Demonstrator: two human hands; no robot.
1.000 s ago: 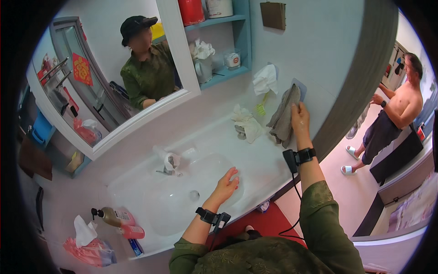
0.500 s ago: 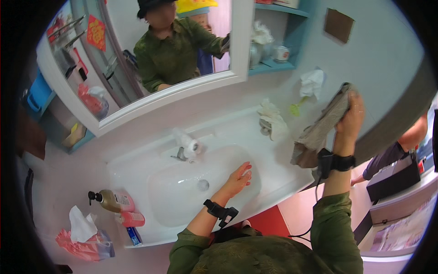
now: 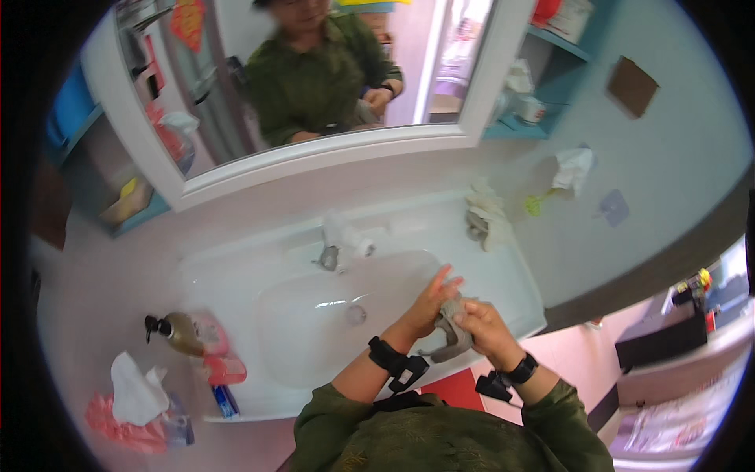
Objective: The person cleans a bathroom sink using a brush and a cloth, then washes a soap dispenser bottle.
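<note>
Head view shows the right hand's (image 3: 484,326) fingers pinching a bunched grey towel (image 3: 458,342), while the left hand's (image 3: 430,305) fingers are stretched out, not curled round it. The towel lies between the two hands and seems to touch the left palm; the exact contact is hidden by folds. One second ago the towel was up at the wall, with the right hand alone on it; now it has come down to the front right rim of the washbasin (image 3: 283,322), so the handling has become two-handed, most likely drying. One adhesive hook (image 3: 615,208) shows bare on the wall.

Counting outward: two hands, one towel, and two black wrist straps, one on the left wrist (image 3: 385,355) and one on the right wrist (image 3: 522,366). Around them are one washbasin, one faucet (image 3: 328,257) and one drain (image 3: 356,315). One crumpled pale cloth or glove (image 3: 489,216), I cannot tell which, sits at the back right corner. At the left end stand one pump bottle (image 3: 179,337), one small pink bottle (image 3: 224,368) and one blue carton (image 3: 226,401), near one tissue pack (image 3: 118,426). On the wall are one white cloth (image 3: 574,169), one yellow-green brush (image 3: 535,206) and one mirror (image 3: 212,130).
</note>
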